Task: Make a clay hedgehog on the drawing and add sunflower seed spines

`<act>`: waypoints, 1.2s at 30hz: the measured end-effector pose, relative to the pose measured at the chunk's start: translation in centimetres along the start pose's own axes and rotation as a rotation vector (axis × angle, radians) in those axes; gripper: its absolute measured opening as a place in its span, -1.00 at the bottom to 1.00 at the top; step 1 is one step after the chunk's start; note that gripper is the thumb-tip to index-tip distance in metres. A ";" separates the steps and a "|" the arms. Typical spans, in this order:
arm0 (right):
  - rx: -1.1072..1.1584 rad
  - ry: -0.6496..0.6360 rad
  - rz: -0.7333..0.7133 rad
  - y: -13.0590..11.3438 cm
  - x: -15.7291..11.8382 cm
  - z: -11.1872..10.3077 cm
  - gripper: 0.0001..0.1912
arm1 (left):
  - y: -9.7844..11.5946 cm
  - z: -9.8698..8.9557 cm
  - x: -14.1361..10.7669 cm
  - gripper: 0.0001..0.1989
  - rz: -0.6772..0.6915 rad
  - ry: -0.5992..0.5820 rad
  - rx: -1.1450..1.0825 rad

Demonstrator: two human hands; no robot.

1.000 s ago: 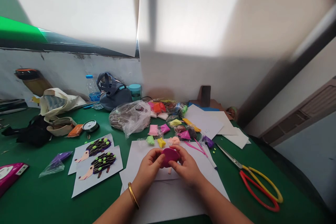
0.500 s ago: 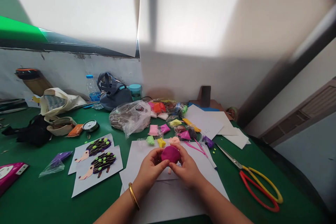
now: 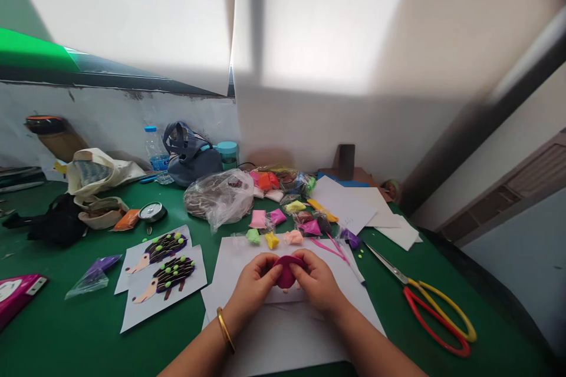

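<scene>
Head view: magenta disc (image 3: 288, 271) between left hand (image 3: 257, 283) and right hand (image 3: 314, 284), pinched at its two sides by thumbs and fingers of both. Disc held above white paper (image 3: 283, 336) on green worktop (image 3: 168, 347).

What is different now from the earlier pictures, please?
The magenta disc is slightly lower in view. Compared with the last picture, the thumbs of the left hand and right hand are further apart. Both hands kept hold. The scissors and hedgehog cards stayed put.
</scene>
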State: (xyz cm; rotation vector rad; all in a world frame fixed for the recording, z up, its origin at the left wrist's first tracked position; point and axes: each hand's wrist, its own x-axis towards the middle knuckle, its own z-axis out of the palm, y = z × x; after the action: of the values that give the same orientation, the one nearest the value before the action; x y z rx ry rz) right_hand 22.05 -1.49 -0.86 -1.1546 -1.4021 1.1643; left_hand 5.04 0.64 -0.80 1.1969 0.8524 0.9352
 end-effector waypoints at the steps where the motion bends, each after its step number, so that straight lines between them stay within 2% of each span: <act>1: 0.012 -0.012 0.012 -0.1 0.0 0.1 -0.82 | -0.1 -0.1 0.0 -0.64 0.006 0.011 0.016; 4: -0.015 -0.050 0.042 -0.4 -0.1 0.2 -0.85 | -0.3 -0.3 0.1 -0.64 0.020 0.039 0.084; 8: -0.132 0.019 -0.011 -0.3 -0.1 0.1 -0.87 | 0.0 -0.2 0.0 -0.61 0.039 0.062 0.141; 14: 0.094 0.023 0.018 -0.2 -0.1 0.0 -0.78 | 0.6 0.1 -0.2 -0.64 0.019 0.029 0.102; 18: 0.056 0.002 0.009 -0.2 -0.1 -0.1 -0.78 | 0.3 -0.1 -0.1 -0.66 0.039 0.077 0.145; 23: -0.021 0.054 0.012 0.7 0.0 -0.2 -0.69 | 0.1 0.0 -0.2 -0.64 0.025 0.040 0.106; 29: -0.050 0.020 -0.038 0.5 0.0 -0.2 -0.73 | -0.1 -0.4 0.0 -0.67 0.081 0.099 0.218; 33: -0.070 0.072 -0.045 0.3 0.1 -0.3 -0.74 | -0.2 -0.3 0.1 -0.63 0.059 0.081 0.152; 36: 0.017 0.055 0.010 0.5 0.2 -0.1 -0.73 | -0.4 -0.1 0.1 -0.53 0.013 0.076 0.050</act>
State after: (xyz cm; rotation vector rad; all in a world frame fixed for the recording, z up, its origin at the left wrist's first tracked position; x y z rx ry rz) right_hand 22.22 -1.26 -1.34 -1.1744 -1.3445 1.1406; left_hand 5.08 0.73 -1.23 1.2171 0.9337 0.9801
